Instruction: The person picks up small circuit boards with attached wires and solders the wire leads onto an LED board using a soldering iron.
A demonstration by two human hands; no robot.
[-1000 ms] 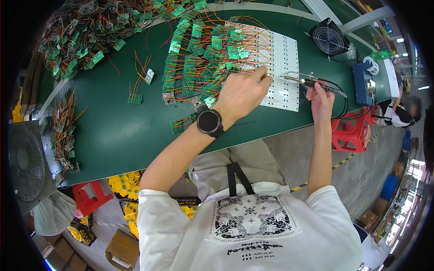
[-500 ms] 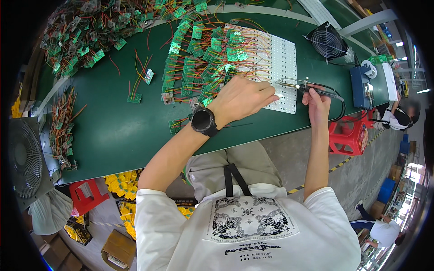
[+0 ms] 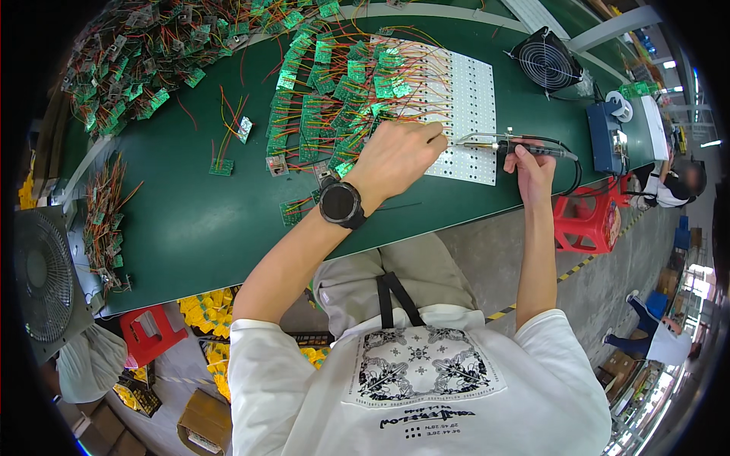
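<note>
My right hand (image 3: 530,169) grips a soldering iron (image 3: 523,148) by its black handle, and the iron's tip points left, close to the fingers of my left hand. My left hand (image 3: 397,156), with a black watch on its wrist, is closed above the white perforated board (image 3: 471,114). Its fingertips are pressed together, and whatever they pinch is too small to make out. Rows of green circuit boards (image 3: 310,121) with red and yellow wires lie left of my left hand, and many of the wires run onto the white board. My left hand covers part of these rows.
A heap of wired circuit boards (image 3: 137,68) fills the far left of the green table (image 3: 190,251). A smaller bundle (image 3: 103,220) lies at its left edge. A small black fan (image 3: 546,62) and a blue soldering station (image 3: 603,144) stand at the right. A red stool (image 3: 589,224) is beyond the front edge.
My left hand has shifted a little left and away from me, its fingers more curled. The soldering iron's tip has followed slightly left. A person at the lower right has moved.
</note>
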